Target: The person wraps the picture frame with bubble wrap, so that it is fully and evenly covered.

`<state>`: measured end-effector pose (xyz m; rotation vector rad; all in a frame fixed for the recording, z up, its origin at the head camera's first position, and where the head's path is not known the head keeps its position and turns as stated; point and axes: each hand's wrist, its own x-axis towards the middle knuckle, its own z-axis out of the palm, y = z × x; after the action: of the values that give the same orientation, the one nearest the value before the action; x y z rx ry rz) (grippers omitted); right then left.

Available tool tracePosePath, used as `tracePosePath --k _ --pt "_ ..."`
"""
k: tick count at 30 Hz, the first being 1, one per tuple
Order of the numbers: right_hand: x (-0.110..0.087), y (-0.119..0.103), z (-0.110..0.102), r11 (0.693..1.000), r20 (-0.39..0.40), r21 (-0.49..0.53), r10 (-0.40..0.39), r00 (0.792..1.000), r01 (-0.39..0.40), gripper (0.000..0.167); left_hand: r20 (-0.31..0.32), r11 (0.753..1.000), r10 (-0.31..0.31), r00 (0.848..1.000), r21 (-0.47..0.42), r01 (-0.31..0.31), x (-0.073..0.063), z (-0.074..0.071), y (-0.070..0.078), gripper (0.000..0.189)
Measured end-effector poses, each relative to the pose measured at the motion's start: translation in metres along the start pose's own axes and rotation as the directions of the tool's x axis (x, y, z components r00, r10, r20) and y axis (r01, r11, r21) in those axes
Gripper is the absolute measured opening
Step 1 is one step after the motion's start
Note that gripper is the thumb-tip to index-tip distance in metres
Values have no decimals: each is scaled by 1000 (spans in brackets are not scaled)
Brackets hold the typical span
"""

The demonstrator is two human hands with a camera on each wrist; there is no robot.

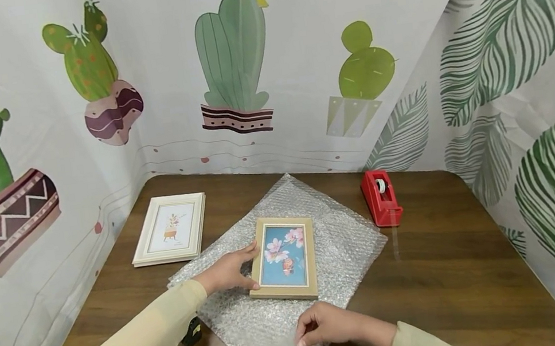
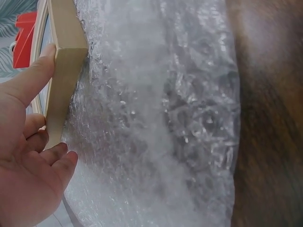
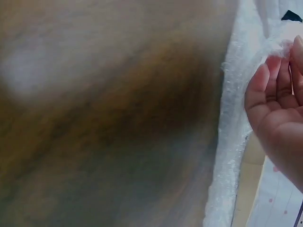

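Observation:
A wood-coloured picture frame [image 1: 284,225] with pink blossoms on blue lies face up on a sheet of bubble wrap [image 1: 341,246]. My left hand [image 1: 227,270] rests on the frame's left side, thumb at the lower left corner and fingertips higher up. In the left wrist view, the thumb touches the frame's front rim [image 2: 67,61], with the lower fingers loosely bent beside it. Nearer me, my right hand [image 1: 329,323] pinches the near part of the bubble wrap. The right wrist view shows clear wrap at the fingertips [image 3: 259,78].
White picture frames [image 1: 143,244] lie stacked at the back left. A red tape dispenser [image 1: 381,200] stands at the back right. A small black object [image 1: 191,333] sits beside the wrap, partly behind the left forearm. Patterned cloth [image 1: 305,146] hangs behind the wooden table [image 1: 440,268].

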<state>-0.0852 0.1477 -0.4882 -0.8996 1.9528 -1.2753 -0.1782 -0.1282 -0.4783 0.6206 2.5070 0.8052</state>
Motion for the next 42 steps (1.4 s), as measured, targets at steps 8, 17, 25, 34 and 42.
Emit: tracePosePath --k 8,17,25,34,42 --pt "9 -20 -6 948 -301 -314 -51 952 -49 10 101 999 24 995 32 -27 -4 -5 3 91" --pt "36 -17 -22 873 -555 -458 -132 821 -169 5 153 989 48 987 131 -68 -4 -11 9 76" --pt "45 -10 -36 939 -587 -298 -39 808 -171 20 146 980 81 986 169 -106 -6 -16 12 68" --pt "35 -21 -52 970 -464 -213 6 886 -119 21 100 990 39 994 133 -53 -1 -18 11 70" --pt "37 -23 -43 937 -537 -343 -136 833 -68 17 50 970 61 997 231 -71 1 -17 16 56"
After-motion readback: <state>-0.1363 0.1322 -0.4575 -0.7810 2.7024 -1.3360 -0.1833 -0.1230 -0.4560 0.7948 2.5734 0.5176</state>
